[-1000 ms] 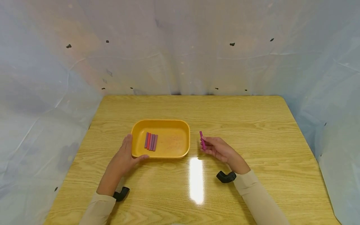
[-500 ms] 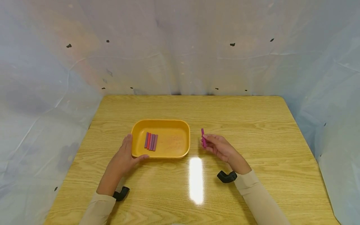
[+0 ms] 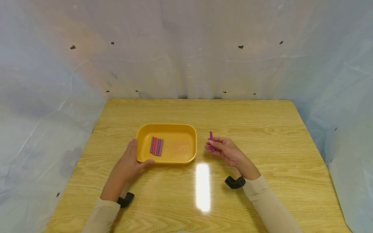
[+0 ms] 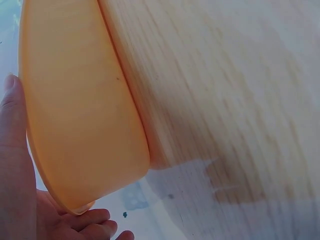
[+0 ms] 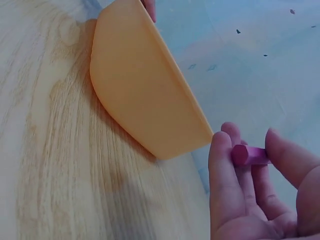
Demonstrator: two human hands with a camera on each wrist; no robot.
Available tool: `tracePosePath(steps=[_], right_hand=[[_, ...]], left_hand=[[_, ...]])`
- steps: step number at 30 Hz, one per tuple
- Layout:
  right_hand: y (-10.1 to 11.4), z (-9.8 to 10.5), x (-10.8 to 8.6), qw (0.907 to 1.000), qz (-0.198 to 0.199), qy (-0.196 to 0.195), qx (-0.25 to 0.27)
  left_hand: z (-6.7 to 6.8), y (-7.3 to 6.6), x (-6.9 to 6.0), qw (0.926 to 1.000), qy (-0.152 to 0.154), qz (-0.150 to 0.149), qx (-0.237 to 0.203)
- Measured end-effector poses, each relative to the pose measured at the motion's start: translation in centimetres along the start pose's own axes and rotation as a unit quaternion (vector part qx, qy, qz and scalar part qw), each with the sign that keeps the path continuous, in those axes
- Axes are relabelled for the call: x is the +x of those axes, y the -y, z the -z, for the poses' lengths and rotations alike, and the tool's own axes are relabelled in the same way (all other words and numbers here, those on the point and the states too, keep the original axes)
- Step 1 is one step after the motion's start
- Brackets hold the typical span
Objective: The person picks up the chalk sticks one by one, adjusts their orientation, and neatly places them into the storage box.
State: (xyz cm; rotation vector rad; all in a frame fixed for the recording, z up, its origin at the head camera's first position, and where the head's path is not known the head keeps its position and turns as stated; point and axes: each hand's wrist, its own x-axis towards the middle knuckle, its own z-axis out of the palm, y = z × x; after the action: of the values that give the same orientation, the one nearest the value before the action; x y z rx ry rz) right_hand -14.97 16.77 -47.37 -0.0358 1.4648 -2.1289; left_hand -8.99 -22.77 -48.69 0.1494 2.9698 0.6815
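Observation:
My left hand [image 3: 128, 165] holds the near left corner of a yellow plastic tray [image 3: 180, 160], its thumb along the front rim and its fingers against the left end. Inside the tray, several short purple and red sticks [image 3: 156, 146] lie side by side toward the left. To the right of the tray, apart from it, my right hand [image 3: 227, 152] pinches a magenta stick [image 3: 211, 137] between thumb and fingers. In the right wrist view the magenta stick [image 5: 250, 155] shows a faceted end pointing toward the camera. The left wrist view shows the tray's outer wall [image 4: 85, 110] beside my thumb.
A wood-grain table [image 3: 247, 119] bears the tray, with a bright light reflection [image 3: 203, 187] at its middle front. Pale plastic sheeting [image 3: 186, 48] hangs behind and on both sides. A black device [image 3: 235, 182] sits at my right wrist, and another [image 3: 126, 200] at my left.
The magenta stick has moved slightly away from me and turned a little, as the fingers of my right hand shifted on it. My left hand and the tray stay in place.

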Motion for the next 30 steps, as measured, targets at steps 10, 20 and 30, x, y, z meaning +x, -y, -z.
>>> tracePosePath(steps=[10, 20, 30], right_hand=[[0.9, -1.4, -0.4, 0.9965, 0.011, -0.022, -0.08], [1.6, -4.0, 0.4, 0.9957, 0.032, 0.01, -0.086], [2.0, -6.9, 1.9, 0.9944, 0.014, 0.03, -0.1]], left_hand=[[0.1, -0.1, 0.0, 1.0, -0.002, 0.001, -0.001], [0.1, -0.1, 0.0, 1.0, 0.008, 0.003, -0.004], [-0.1, 0.2, 0.1, 1.0, 0.004, -0.004, -0.008]])
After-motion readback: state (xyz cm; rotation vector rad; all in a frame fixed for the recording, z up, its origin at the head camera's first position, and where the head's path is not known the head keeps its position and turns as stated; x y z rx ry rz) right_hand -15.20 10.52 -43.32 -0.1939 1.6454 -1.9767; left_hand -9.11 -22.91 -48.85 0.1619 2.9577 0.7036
